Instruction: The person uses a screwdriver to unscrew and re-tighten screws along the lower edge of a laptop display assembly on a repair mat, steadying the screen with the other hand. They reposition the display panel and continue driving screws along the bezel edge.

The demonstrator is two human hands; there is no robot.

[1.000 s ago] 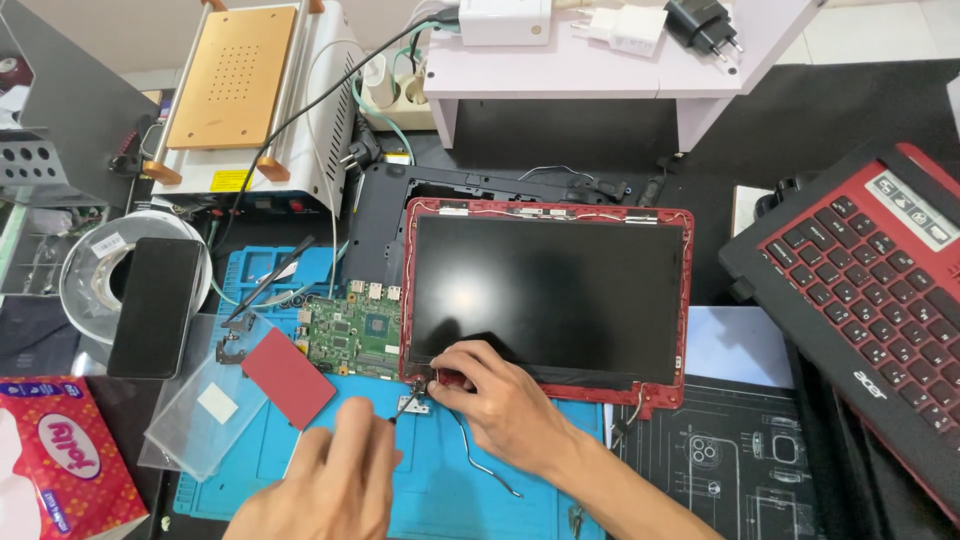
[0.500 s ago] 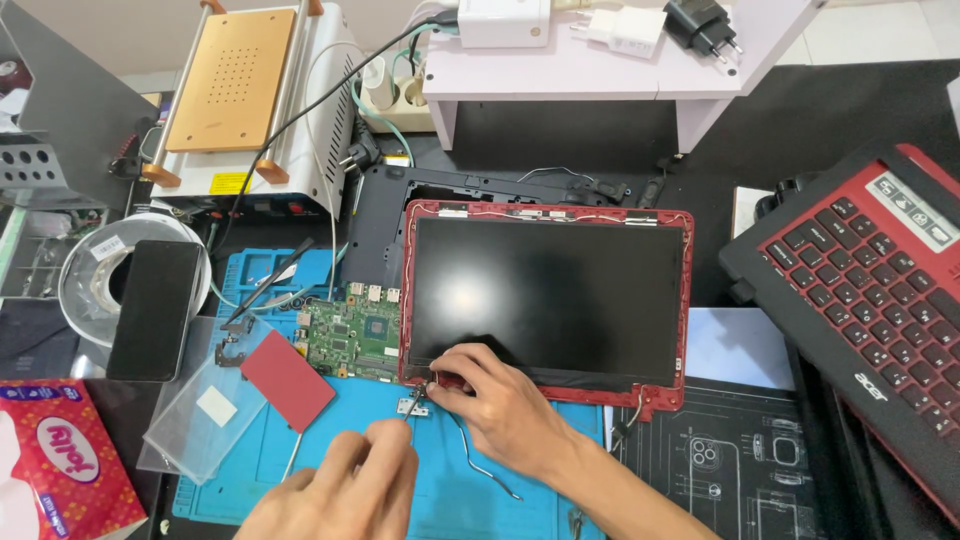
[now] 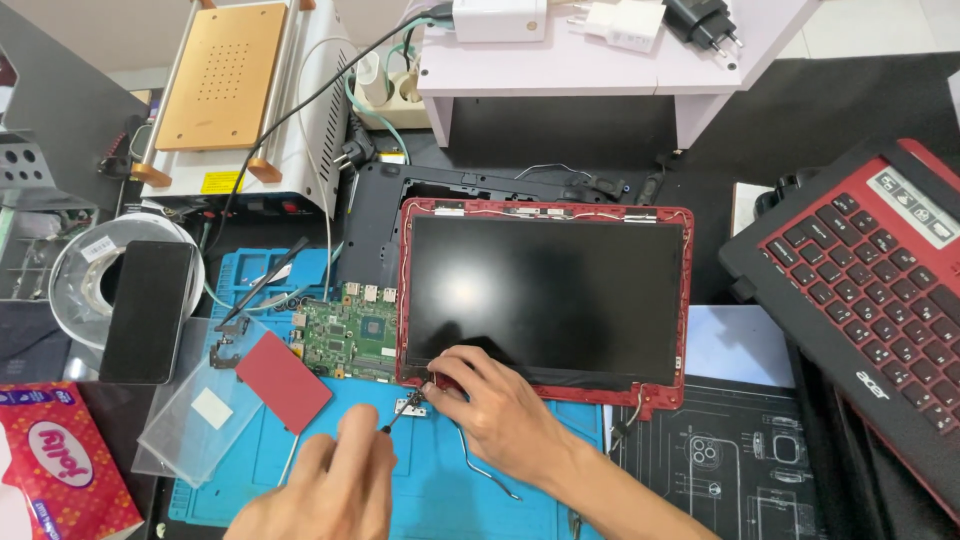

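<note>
red-framed screen (image 3: 545, 290) lies flat on the blue mat (image 3: 440, 480). right hand (image 3: 495, 410) pinches its lower-left hinge (image 3: 412, 403). left hand (image 3: 330, 490) grips a screwdriver (image 3: 392, 420), tip at the hinge, just left of the right fingertips (image 3: 435, 378).

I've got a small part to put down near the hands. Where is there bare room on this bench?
Bare blue mat shows below the laptop screen, between the right hand and the black printed mat. The white sheet is bare too. Crowded: circuit board, red card, phone, left hand with screwdriver.
</note>
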